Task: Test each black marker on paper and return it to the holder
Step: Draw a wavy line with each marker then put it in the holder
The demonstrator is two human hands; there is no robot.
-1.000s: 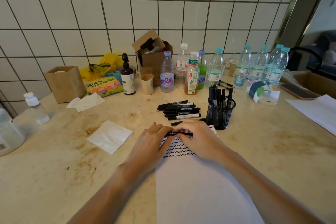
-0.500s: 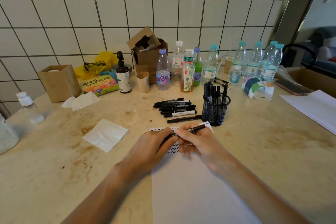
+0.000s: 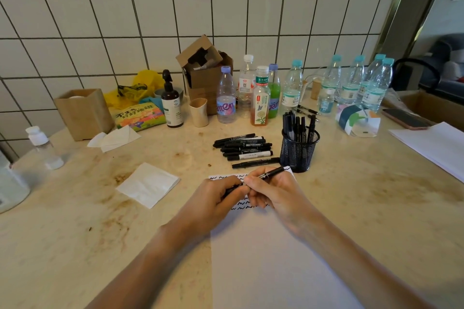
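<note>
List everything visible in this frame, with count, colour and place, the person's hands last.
marker in hand: one, black, held over the paper's far edge
loose markers: a pile, count unclear, black, left of the holder
mesh holder: one, black, markers standing in it, beyond the paper
paper: one sheet, white, black squiggles at the far end
napkin: one, white, left of the paper
drink bottles: about ten, mostly clear, along the tiled wall
pump bottle: one, dark brown, left of the bottles
cardboard box: one, brown, open, by the wall
phone: one, dark, far right
left hand: grips the marker's near end
right hand: grips the marker's barrel
</note>
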